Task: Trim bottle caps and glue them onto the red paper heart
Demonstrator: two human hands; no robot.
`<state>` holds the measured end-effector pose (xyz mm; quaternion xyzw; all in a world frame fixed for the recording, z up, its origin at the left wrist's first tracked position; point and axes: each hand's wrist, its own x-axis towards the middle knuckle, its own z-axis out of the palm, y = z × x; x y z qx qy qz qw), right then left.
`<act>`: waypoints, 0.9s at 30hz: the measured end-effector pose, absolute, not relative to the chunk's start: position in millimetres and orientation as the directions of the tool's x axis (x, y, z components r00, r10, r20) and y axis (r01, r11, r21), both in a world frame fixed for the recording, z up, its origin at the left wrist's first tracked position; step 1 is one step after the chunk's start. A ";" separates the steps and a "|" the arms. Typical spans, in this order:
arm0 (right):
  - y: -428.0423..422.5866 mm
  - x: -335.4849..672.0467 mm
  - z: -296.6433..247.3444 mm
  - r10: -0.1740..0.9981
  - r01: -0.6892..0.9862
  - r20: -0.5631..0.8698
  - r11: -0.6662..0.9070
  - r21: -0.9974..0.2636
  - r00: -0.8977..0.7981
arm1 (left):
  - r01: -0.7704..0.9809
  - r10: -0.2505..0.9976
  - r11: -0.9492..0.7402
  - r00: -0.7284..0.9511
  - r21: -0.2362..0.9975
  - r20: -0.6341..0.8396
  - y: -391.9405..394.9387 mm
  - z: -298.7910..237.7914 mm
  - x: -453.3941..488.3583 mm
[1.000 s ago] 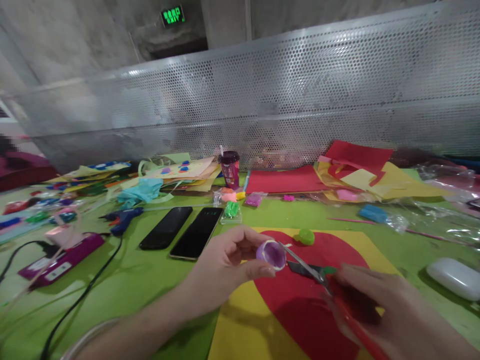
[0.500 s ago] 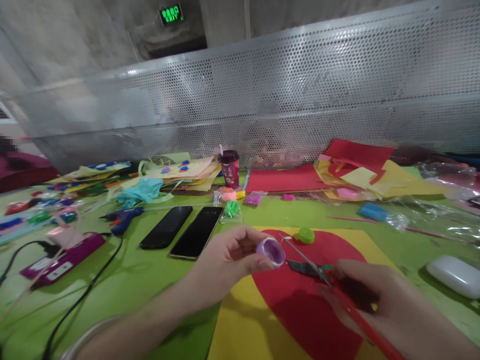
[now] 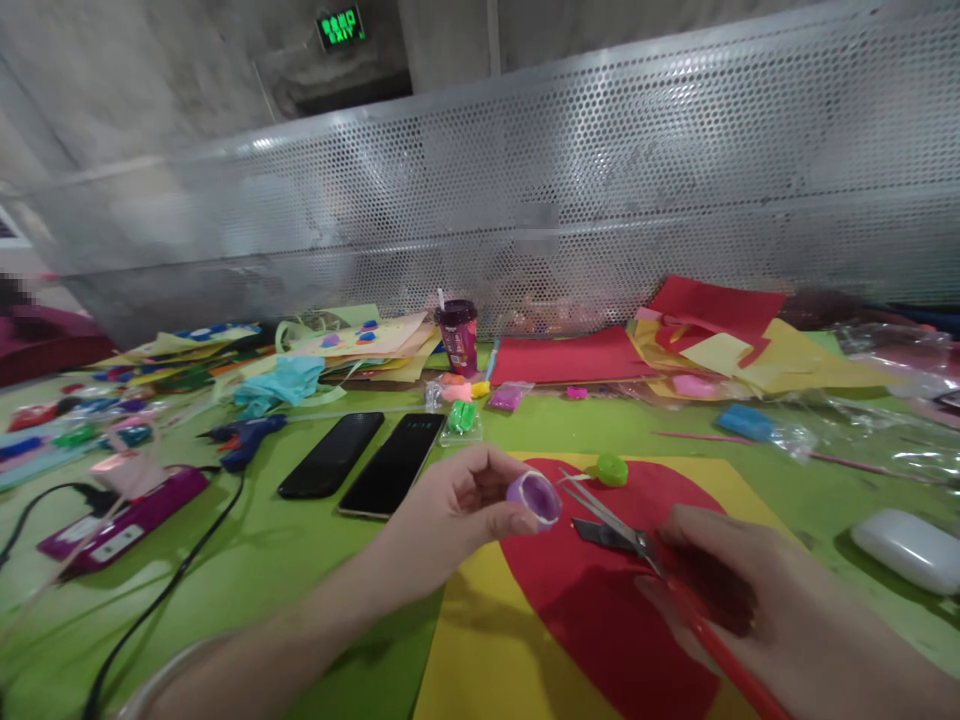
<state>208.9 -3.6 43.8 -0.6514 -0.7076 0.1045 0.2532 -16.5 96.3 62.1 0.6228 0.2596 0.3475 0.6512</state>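
Observation:
My left hand (image 3: 450, 515) pinches a small purple cup-shaped lump of clay (image 3: 534, 497) between thumb and fingers, held over a red paper shape (image 3: 600, 610) on a yellow sheet (image 3: 487, 650). My right hand (image 3: 739, 590) grips red-handled scissors (image 3: 622, 530). Their thin blades are slightly parted and point at the purple piece, tips just beside it. A small green clay disc (image 3: 613, 469) lies on the red paper beyond the blades.
Two black phones (image 3: 364, 458) lie side by side left of my hand. A blue glue gun (image 3: 244, 437), a purple box (image 3: 124, 520) and a black cable sit further left. A purple drink cup (image 3: 458, 335), coloured paper stacks, clay packets and a white case (image 3: 907, 550) surround the green table.
The purple piece and my left hand shifted slightly left and up. The scissor blades rose a little and opened a bit near it. My right hand stayed low at the right.

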 end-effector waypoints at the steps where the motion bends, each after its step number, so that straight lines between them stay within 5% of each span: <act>1: -3.6 209.9 44.3 0.977 0.876 0.206 0.152 -0.457 -0.062 | -0.140 0.774 -0.009 0.626 0.990 0.095 96.2 61.9 -16.1; 8: -2.2 214.1 34.5 0.884 0.936 0.427 0.294 -0.196 -0.188 | -0.133 0.777 0.005 0.624 0.991 0.079 91.2 59.3 -16.0; 13: -3.2 221.2 29.4 0.871 0.950 0.424 0.305 -0.066 -0.250 | -0.110 0.774 -0.013 0.628 0.994 0.079 90.3 56.4 -15.8; 21: -4.7 221.2 31.5 0.791 0.935 0.515 0.347 0.065 -0.330 | -0.107 0.773 -0.035 0.628 0.994 0.094 90.7 54.7 -14.5; 27: -6.2 223.2 25.9 0.802 0.937 0.505 0.346 0.045 -0.320 | -0.145 0.761 0.021 0.644 0.989 0.078 89.8 59.2 -15.1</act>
